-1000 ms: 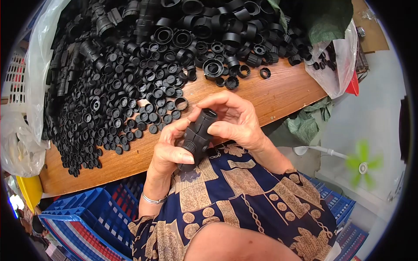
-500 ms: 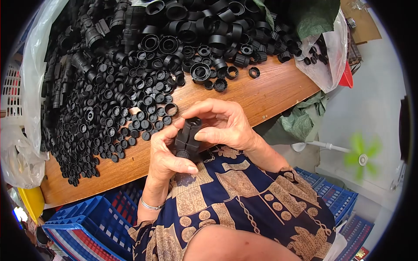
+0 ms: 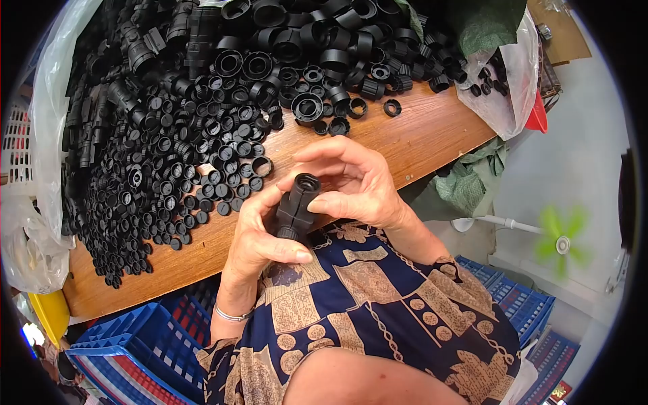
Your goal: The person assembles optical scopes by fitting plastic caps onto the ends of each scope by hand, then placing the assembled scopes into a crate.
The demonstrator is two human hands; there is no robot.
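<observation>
My left hand [image 3: 251,246] is wrapped round a black plastic scope body [image 3: 295,208], its thumb lying across the lower end near a small ribbed knob. The part is a tube held at a slant above my lap, and its round open end faces up. From the other side my right hand [image 3: 364,192] steadies it, thumb pressed against the tube near the open end and fingers curved behind. Parts of the scope body are hidden by my fingers. Beyond my hands lie many small black caps [image 3: 223,189] and several larger black rings [image 3: 308,109] on the wooden table [image 3: 418,131].
Long black scope bodies [image 3: 138,50] are heaped at the back left. Clear plastic bags [image 3: 40,243] hang at the table's left edge. Blue crates [image 3: 128,341] stand below the table, at left and right. A green-bladed fan [image 3: 562,246] is on the right.
The scope body has shifted slightly right, and more of its open end shows. My right hand's fingers have lifted and spread a little from its upper end.
</observation>
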